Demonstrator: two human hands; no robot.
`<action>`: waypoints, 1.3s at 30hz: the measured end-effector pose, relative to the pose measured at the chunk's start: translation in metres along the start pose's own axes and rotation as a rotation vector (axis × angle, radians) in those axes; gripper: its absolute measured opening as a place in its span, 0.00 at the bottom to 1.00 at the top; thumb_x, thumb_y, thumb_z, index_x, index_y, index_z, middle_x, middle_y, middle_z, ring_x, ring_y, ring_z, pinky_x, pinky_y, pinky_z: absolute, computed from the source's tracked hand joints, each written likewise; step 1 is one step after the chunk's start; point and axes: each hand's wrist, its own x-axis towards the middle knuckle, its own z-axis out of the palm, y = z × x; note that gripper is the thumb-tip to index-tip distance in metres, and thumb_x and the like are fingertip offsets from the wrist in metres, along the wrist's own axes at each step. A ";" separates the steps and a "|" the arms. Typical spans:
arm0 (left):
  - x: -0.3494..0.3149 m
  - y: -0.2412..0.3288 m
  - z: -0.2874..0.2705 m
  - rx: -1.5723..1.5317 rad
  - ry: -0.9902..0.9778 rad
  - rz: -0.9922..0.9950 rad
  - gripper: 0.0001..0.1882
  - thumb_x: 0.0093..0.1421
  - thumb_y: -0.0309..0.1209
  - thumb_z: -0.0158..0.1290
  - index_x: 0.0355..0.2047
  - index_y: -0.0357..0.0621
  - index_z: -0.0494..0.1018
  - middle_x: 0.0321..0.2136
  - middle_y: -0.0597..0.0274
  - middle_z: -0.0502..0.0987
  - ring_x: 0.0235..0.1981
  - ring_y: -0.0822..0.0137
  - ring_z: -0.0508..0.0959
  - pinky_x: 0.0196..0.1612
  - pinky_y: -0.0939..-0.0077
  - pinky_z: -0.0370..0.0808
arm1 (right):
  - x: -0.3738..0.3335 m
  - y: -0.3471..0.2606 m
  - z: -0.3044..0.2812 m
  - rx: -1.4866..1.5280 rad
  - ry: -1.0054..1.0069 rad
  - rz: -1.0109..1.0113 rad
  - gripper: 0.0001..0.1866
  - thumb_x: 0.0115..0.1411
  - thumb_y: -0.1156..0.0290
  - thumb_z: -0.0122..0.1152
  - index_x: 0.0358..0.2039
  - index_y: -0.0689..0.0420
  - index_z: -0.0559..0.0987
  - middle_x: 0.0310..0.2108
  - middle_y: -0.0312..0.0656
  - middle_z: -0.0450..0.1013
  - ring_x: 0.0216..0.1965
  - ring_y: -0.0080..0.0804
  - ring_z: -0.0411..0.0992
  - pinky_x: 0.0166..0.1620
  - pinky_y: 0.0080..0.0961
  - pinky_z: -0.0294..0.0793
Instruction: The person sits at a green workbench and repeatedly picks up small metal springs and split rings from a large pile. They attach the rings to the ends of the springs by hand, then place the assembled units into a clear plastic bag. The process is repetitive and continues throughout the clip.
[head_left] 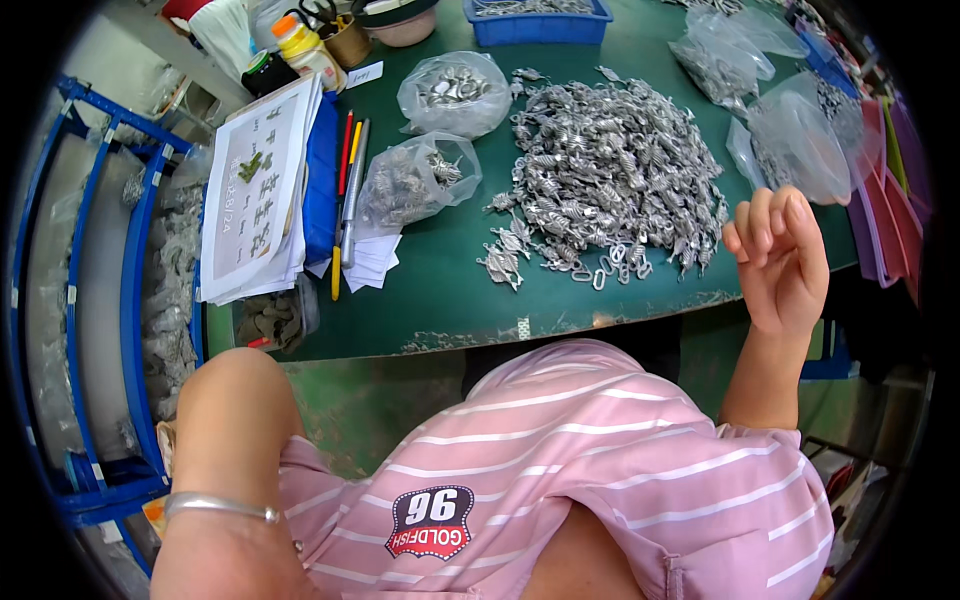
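Observation:
My right hand (778, 255) is raised beside the right side of a heap of small silver metal pieces (620, 160) on the green table (420, 325). Its fingers curl together toward the palm, and nothing shows in them. My left forearm (240, 420) is bent at the lower left, with a silver bangle (220, 505) round the wrist. Only the start of my left hand (230, 565) shows at the lower edge; its fingers are out of sight. Ribbed, fish-like shapes make up much of the heap. Several small looped clasps (612, 266) lie along its near edge.
Two clear bags (455, 95) of metal parts, pens (350, 190) and stacked printed sheets (255, 180) lie left of the heap. A blue tray (540, 30) stands behind it; more plastic bags (800, 130) lie at right. Blue shelving (130, 250) stands beyond the table's left edge.

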 end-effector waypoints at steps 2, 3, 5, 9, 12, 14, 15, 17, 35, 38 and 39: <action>-0.003 -0.001 -0.002 -0.100 -0.030 -0.021 0.14 0.53 0.29 0.43 0.11 0.48 0.61 0.09 0.77 0.61 0.09 0.80 0.60 0.59 0.73 0.59 | -0.003 0.000 -0.004 -0.035 0.041 -0.018 0.12 0.64 0.68 0.43 0.24 0.59 0.66 0.19 0.39 0.63 0.21 0.24 0.61 0.32 0.26 0.67; -0.006 -0.004 0.001 -0.280 -0.039 -0.052 0.14 0.53 0.29 0.43 0.11 0.48 0.62 0.09 0.77 0.61 0.09 0.80 0.60 0.59 0.73 0.59 | -0.003 0.001 -0.006 -0.051 0.058 -0.025 0.12 0.63 0.68 0.43 0.24 0.59 0.67 0.19 0.40 0.63 0.21 0.24 0.61 0.32 0.25 0.67; -0.011 -0.008 0.012 -0.739 -0.043 -0.162 0.14 0.54 0.29 0.43 0.11 0.48 0.62 0.09 0.77 0.61 0.09 0.80 0.60 0.60 0.72 0.58 | -0.003 0.009 -0.012 -0.158 0.090 -0.042 0.11 0.62 0.70 0.47 0.24 0.60 0.70 0.20 0.39 0.67 0.21 0.22 0.62 0.31 0.20 0.66; -0.017 -0.008 0.021 -1.082 -0.041 -0.228 0.15 0.54 0.29 0.43 0.11 0.46 0.63 0.10 0.76 0.63 0.10 0.80 0.61 0.62 0.71 0.57 | -0.004 0.030 -0.023 -0.455 0.155 -0.003 0.08 0.59 0.72 0.55 0.24 0.60 0.74 0.21 0.35 0.71 0.23 0.16 0.65 0.29 0.13 0.63; -0.021 -0.010 0.023 -1.002 0.014 -0.154 0.14 0.54 0.28 0.44 0.12 0.45 0.65 0.11 0.76 0.65 0.10 0.80 0.62 0.62 0.71 0.57 | -0.010 0.047 -0.030 -0.818 0.105 0.026 0.04 0.56 0.75 0.59 0.26 0.62 0.75 0.22 0.32 0.71 0.24 0.14 0.66 0.27 0.13 0.64; -0.014 -0.011 0.018 -0.569 0.073 -0.039 0.13 0.54 0.29 0.44 0.13 0.45 0.66 0.11 0.76 0.66 0.10 0.80 0.62 0.62 0.71 0.57 | -0.009 0.059 -0.025 -1.044 0.037 -0.099 0.03 0.52 0.79 0.59 0.27 0.63 0.75 0.23 0.35 0.71 0.25 0.18 0.69 0.30 0.16 0.68; -0.014 -0.008 0.019 -0.397 0.075 -0.031 0.13 0.54 0.29 0.44 0.13 0.45 0.66 0.11 0.76 0.66 0.10 0.80 0.63 0.62 0.71 0.57 | -0.008 0.066 -0.024 -1.090 0.016 -0.116 0.03 0.51 0.80 0.60 0.28 0.62 0.75 0.23 0.37 0.71 0.25 0.20 0.70 0.31 0.17 0.70; -0.015 0.000 0.021 -0.049 0.098 -0.016 0.12 0.55 0.29 0.43 0.14 0.45 0.67 0.10 0.76 0.65 0.10 0.80 0.63 0.62 0.71 0.57 | -0.004 0.075 -0.021 -1.121 -0.001 -0.104 0.05 0.49 0.79 0.60 0.29 0.62 0.75 0.25 0.41 0.71 0.26 0.28 0.72 0.31 0.22 0.71; -0.188 0.068 0.093 -0.037 0.113 -1.886 0.13 0.55 0.16 0.49 0.42 0.35 0.66 0.26 0.61 0.72 0.25 0.77 0.72 0.29 0.86 0.70 | 0.014 0.124 -0.016 -0.992 -0.008 -0.295 0.19 0.44 0.77 0.64 0.39 0.59 0.72 0.27 0.40 0.70 0.28 0.29 0.70 0.33 0.24 0.71; -0.210 0.079 0.109 -0.285 0.191 -2.030 0.17 0.56 0.18 0.50 0.47 0.36 0.65 0.29 0.62 0.72 0.27 0.76 0.73 0.30 0.84 0.71 | 0.006 0.124 -0.011 -0.739 -0.073 -0.115 0.22 0.45 0.79 0.65 0.42 0.59 0.70 0.29 0.36 0.70 0.29 0.21 0.70 0.32 0.17 0.70; -0.209 0.081 0.113 -0.380 0.271 -2.098 0.19 0.57 0.19 0.50 0.49 0.35 0.64 0.31 0.61 0.72 0.28 0.75 0.73 0.32 0.83 0.72 | 0.004 0.124 -0.008 -0.665 -0.087 -0.057 0.22 0.45 0.79 0.65 0.43 0.59 0.69 0.29 0.36 0.70 0.30 0.20 0.70 0.32 0.16 0.70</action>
